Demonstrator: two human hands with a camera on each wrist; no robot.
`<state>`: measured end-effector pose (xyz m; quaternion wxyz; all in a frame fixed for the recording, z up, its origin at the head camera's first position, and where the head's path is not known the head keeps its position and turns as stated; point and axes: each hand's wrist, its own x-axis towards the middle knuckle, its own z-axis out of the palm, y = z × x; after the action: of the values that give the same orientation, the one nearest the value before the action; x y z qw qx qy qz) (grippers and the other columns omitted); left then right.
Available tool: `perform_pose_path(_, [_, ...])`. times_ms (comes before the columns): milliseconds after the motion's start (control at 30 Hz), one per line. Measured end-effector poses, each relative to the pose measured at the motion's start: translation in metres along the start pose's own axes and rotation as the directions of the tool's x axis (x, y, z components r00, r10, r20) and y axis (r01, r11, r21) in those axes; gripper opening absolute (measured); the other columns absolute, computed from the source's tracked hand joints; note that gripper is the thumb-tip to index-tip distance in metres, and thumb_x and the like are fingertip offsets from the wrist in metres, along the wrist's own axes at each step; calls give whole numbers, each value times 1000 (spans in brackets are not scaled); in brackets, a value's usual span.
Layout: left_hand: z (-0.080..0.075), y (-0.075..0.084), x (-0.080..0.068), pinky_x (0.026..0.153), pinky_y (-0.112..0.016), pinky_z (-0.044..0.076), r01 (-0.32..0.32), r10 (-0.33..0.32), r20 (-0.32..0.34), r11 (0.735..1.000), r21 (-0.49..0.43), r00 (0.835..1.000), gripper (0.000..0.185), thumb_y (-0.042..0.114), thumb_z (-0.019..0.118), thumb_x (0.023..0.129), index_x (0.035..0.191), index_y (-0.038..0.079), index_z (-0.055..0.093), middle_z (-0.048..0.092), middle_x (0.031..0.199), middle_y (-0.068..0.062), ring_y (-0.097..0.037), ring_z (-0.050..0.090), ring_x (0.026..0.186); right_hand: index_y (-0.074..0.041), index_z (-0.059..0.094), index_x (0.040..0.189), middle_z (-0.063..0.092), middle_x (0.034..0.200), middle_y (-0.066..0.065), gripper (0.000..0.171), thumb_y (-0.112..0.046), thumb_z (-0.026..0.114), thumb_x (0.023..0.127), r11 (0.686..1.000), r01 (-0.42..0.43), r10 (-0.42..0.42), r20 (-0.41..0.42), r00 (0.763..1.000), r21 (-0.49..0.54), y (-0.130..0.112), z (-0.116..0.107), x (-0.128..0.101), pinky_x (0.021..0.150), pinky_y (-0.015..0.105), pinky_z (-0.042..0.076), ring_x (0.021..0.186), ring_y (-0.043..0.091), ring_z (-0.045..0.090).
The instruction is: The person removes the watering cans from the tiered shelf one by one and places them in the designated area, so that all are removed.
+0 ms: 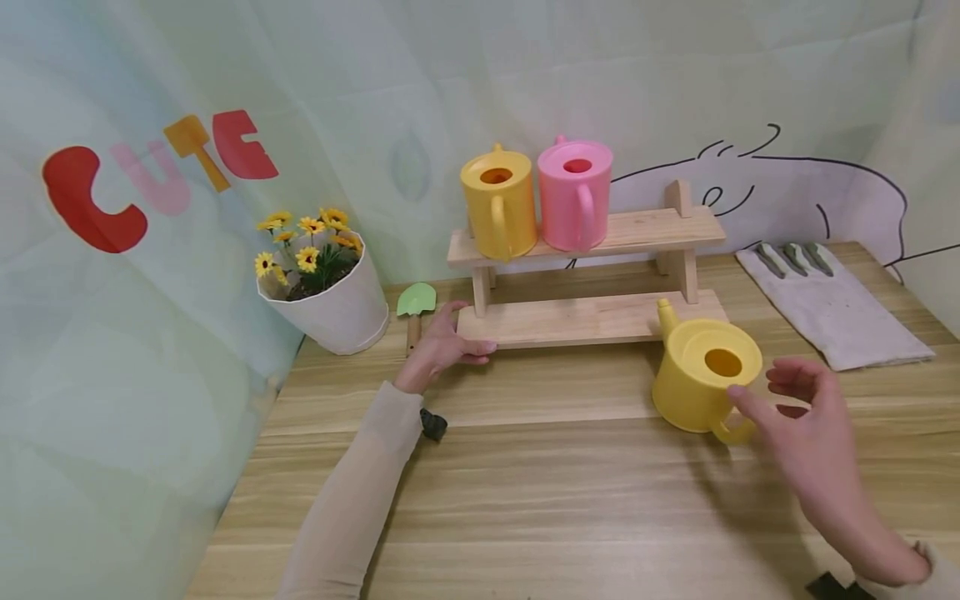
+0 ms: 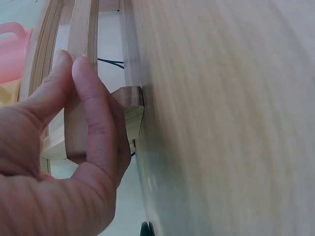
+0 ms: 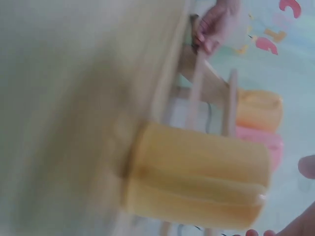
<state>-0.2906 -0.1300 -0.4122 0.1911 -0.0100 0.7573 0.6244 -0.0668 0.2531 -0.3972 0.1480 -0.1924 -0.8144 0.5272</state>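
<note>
While the wooden tabletop (image 1: 525, 483) carries everything, a two-tier wooden shelf (image 1: 592, 317) stands at its back, the left hand (image 1: 442, 343) gripping the lower board's left end with fingers curled round the edge. Before the shelf's right end stands a yellow watering can (image 1: 701, 375), upright on the tabletop. Right hand (image 1: 802, 417): fingers loosely spread, holding nothing, fingertips at the can's handle.

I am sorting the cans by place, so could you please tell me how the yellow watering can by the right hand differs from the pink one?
The yellow watering can stands on the table in front of the rack; the pink watering can stands on the wooden rack's top shelf. The right hand is at the yellow can's handle; no hand is near the pink one. Both stand upright and have the same shape.
</note>
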Motion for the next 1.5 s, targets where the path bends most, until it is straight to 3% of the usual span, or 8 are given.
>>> perform_pose_path(233, [2, 0, 0, 67, -25, 72, 8, -8, -3, 1000, 12, 1000, 105, -12, 80, 92, 172, 9, 16, 52, 144, -35, -14, 73, 72, -34, 46, 134, 46, 120, -26, 48, -31, 80, 101, 998, 69, -69, -18, 997, -3, -29, -7, 12, 85, 1, 38, 111, -6, 44])
perform_pose_path(367, [2, 0, 1, 68, -25, 72, 2, -2, 3, 1000, 11, 1000, 105, -12, 80, 92, 172, 9, 16, 52, 145, -35, -14, 74, 73, -22, 46, 146, 46, 126, -24, 57, -38, 78, 102, 995, 92, -91, 10, 996, -46, -46, -7, 18, 91, 8, 40, 117, -1, 44])
perform_pose_path(467, [1, -1, 2, 68, -26, 72, 3, -3, 1, 1000, 8, 1000, 106, -13, 80, 91, 172, 9, 15, 52, 145, -34, -15, 74, 73, -12, 40, 157, 49, 136, -13, 72, -44, 75, 103, 991, 103, -100, 37, 994, -82, -60, -2, 24, 100, 19, 41, 126, 10, 45])
perform_pose_path(600, [0, -1, 2, 69, -26, 72, 6, -6, -5, 1000, 9, 1000, 106, -13, 80, 91, 172, 9, 16, 53, 143, -32, -15, 74, 74, -8, 35, 162, 49, 152, 7, 80, -47, 73, 104, 990, 126, -121, 75, 990, -65, -81, 9, 32, 114, 38, 43, 139, 26, 43])
perform_pose_path(800, [-1, 0, 2, 67, -25, 72, 5, -5, -3, 1000, 6, 1000, 104, -13, 80, 91, 171, 9, 16, 55, 137, -29, -15, 74, 74, -8, 35, 162, 48, 155, 11, 83, -50, 74, 102, 980, 190, -183, 114, 976, -56, -108, 22, 42, 112, 39, 44, 143, 28, 45])
perform_pose_path(1100, [-2, -1, 2, 67, -25, 72, 7, -7, -2, 1000, 7, 1000, 105, -13, 80, 91, 171, 9, 17, 55, 143, -32, -14, 74, 73, -5, 34, 160, 48, 154, 22, 84, -44, 77, 100, 967, 252, -242, 157, 957, -46, -144, 43, 59, 116, 52, 51, 139, 38, 50])
perform_pose_path(1300, [-2, -2, 4, 68, -25, 72, 15, -15, 0, 1000, 8, 1000, 105, -13, 80, 91, 171, 9, 16, 54, 144, -32, -14, 73, 74, -3, 35, 158, 49, 152, 23, 85, -41, 81, 98, 970, 238, -225, 216, 950, -38, -160, 61, 73, 119, 55, 54, 138, 39, 53])
perform_pose_path(1500, [-2, -2, 5, 67, -25, 72, 11, -11, 7, 1000, 1, 1000, 105, -13, 80, 91, 171, 9, 16, 54, 143, -32, -14, 73, 73, -3, 37, 155, 50, 148, 21, 84, -42, 83, 96, 975, 214, -194, 258, 946, -54, -171, 78, 86, 112, 50, 56, 133, 36, 52])
